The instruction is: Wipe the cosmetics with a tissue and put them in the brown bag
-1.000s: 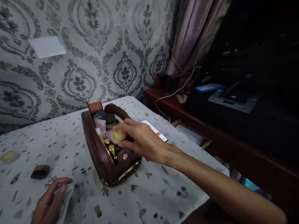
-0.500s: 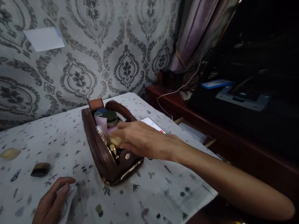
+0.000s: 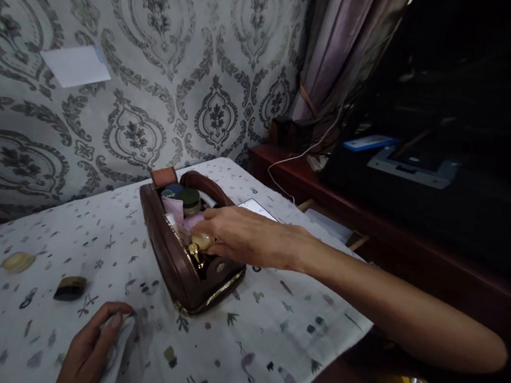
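Note:
A brown leather toiletry bag [image 3: 167,261] stands unzipped on the patterned tablecloth. My right hand [image 3: 243,233] reaches into its opening from the right, fingers closed around a pale yellow round container [image 3: 203,240]. Beside that lies a shiny gold piece [image 3: 196,252]. Deeper in the bag are a dark-lidded jar [image 3: 190,199], a pink packet [image 3: 173,209] and other small items, partly hidden. My left hand [image 3: 90,345] rests at the lower left with thumb and forefinger curled together, next to a white fold; what they pinch is unclear.
On the tablecloth [image 3: 239,326] at left lie a pale yellow round item [image 3: 18,262] and a small dark jar [image 3: 70,288]. A lit phone [image 3: 260,209] lies behind my right wrist. A dark red cabinet [image 3: 330,191] with a pulled-out drawer borders the right side; a white cable [image 3: 282,164] hangs over it.
My right hand has shifted slightly within the bag, and more of the pale yellow container shows at its fingertips. The left hand has moved slightly to the right.

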`<action>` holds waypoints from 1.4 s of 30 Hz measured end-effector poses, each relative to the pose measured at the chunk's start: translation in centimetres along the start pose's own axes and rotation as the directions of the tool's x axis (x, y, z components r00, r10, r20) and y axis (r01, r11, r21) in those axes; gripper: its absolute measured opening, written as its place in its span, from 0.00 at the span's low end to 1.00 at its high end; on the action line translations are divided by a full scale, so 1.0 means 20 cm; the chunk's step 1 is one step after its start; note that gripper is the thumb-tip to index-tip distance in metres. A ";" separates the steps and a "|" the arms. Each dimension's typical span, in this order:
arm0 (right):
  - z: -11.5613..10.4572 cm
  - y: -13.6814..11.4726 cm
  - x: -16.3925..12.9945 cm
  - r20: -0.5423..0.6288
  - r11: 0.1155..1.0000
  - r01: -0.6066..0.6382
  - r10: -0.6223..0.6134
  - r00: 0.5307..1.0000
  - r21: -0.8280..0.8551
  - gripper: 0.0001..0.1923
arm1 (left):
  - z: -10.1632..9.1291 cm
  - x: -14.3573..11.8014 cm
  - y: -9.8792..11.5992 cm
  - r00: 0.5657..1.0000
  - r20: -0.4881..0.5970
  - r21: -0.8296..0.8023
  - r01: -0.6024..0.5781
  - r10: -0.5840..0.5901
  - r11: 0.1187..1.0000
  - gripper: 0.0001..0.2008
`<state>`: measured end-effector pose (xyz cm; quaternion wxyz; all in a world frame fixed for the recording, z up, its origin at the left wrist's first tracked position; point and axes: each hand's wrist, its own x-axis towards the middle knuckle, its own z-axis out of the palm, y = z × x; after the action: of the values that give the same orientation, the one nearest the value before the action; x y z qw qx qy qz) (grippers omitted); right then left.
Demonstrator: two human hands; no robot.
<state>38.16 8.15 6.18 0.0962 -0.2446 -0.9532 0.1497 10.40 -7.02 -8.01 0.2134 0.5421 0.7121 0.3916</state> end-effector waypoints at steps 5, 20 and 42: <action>0.00 0.00 0.00 0.001 0.999 -0.018 0.018 1.000 0.038 0.08 | -0.02 0.03 -0.02 0.999 0.031 -0.001 0.021 -0.021 1.000 0.27; 0.02 -0.01 0.03 0.016 0.998 -0.058 0.059 0.998 -0.005 0.09 | -0.02 0.01 0.02 0.999 0.049 -0.036 0.011 -0.009 0.999 0.25; 0.21 0.04 -0.22 -0.310 0.989 -0.146 0.139 0.941 0.000 0.11 | -0.04 0.04 -0.04 0.976 0.212 -0.032 -0.047 0.052 0.998 0.22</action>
<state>41.25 5.69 1.45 0.2302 -0.3342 -0.9079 0.1052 9.04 -6.71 -8.03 0.2857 0.5956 0.6662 0.3462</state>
